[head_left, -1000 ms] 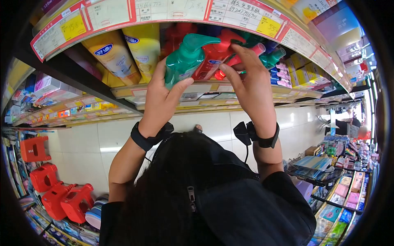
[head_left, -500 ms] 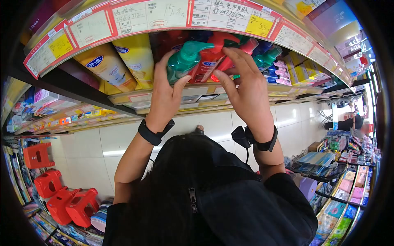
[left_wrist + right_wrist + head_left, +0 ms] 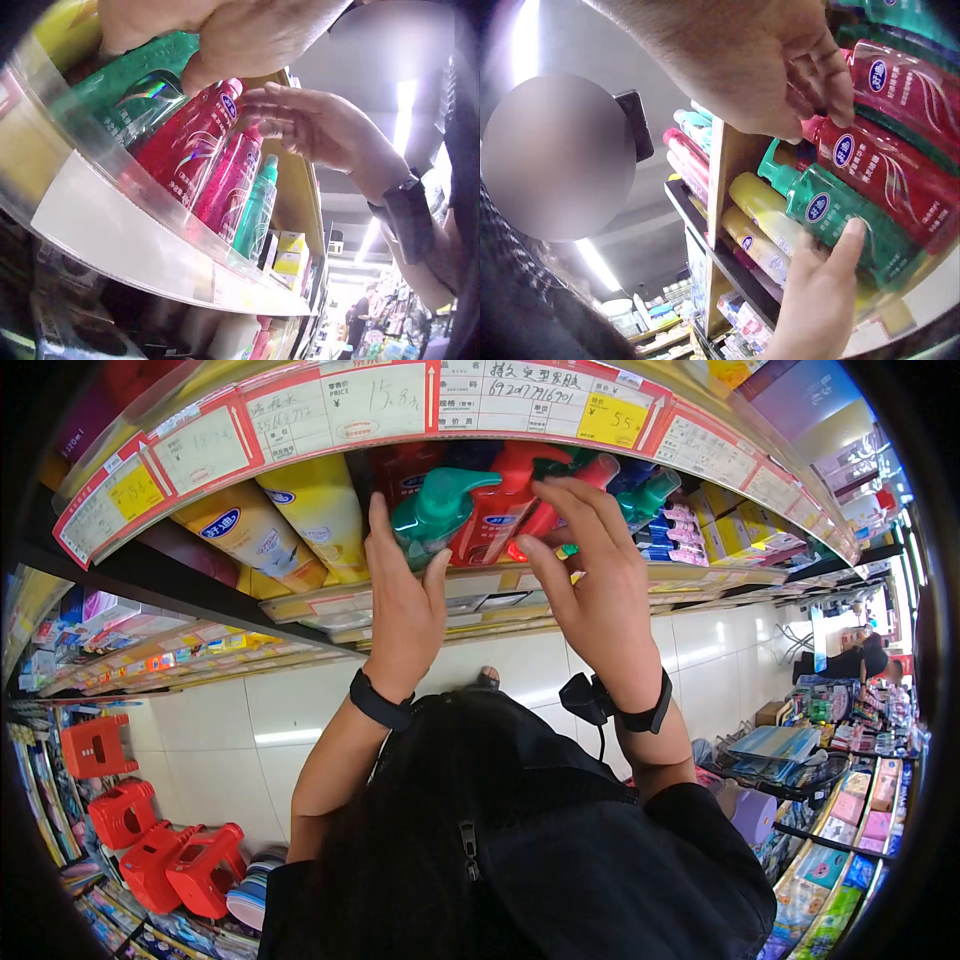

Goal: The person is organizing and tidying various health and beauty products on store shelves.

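Note:
A green pump bottle (image 3: 437, 510) stands on the shelf beside a red pump bottle (image 3: 500, 525). Around the green one lies my left hand (image 3: 405, 600), its fingers extended along the far left side and the thumb straight at the front. In the right wrist view that thumb rests on the green bottle's label side. My right hand (image 3: 600, 580) is at the red bottle's pump head, fingers loosely bent and thumb apart. The right wrist view shows the fingertips right by the red pump head (image 3: 814, 127); the right hand partly covers it.
Yellow bottles (image 3: 315, 510) stand left of the green one. A pink-red bottle (image 3: 600, 470) and a green spray bottle (image 3: 650, 495) stand to the right. A price-label strip (image 3: 380, 405) overhangs the row. Red plastic stools (image 3: 155, 865) are on the floor behind.
The green bottle has come down and back into the row beside the red one. My left fingers have straightened away from its side. The right hand stays near the red pump head.

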Demonstrator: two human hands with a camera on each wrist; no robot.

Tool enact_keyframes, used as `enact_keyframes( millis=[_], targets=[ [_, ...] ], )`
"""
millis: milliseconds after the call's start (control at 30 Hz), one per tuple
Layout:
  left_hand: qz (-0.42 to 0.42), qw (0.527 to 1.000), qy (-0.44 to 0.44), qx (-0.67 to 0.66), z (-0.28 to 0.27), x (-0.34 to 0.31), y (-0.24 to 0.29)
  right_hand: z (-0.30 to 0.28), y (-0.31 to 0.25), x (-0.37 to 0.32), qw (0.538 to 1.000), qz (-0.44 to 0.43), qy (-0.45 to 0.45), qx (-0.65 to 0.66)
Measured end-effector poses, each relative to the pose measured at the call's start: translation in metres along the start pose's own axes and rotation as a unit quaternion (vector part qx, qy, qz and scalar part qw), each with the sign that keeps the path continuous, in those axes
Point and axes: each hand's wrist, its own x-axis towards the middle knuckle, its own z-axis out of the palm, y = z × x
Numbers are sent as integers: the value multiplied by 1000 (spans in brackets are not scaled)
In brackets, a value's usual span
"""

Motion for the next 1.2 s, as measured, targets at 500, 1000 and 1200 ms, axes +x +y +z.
enact_keyframes(
  millis=[500, 1000, 1200],
  targets=[
    [23, 1000, 12, -18, -5, -14, -8, 40, -3, -20, 984, 20, -161, 70],
    [-69, 990, -54, -107, -25, -48, -2, 66, -17, -27, 939, 160, -231, 198],
    [-113, 972, -99, -181, -26, -50, -5, 79, -16, -32, 919, 198, -220, 261]
  ],
)
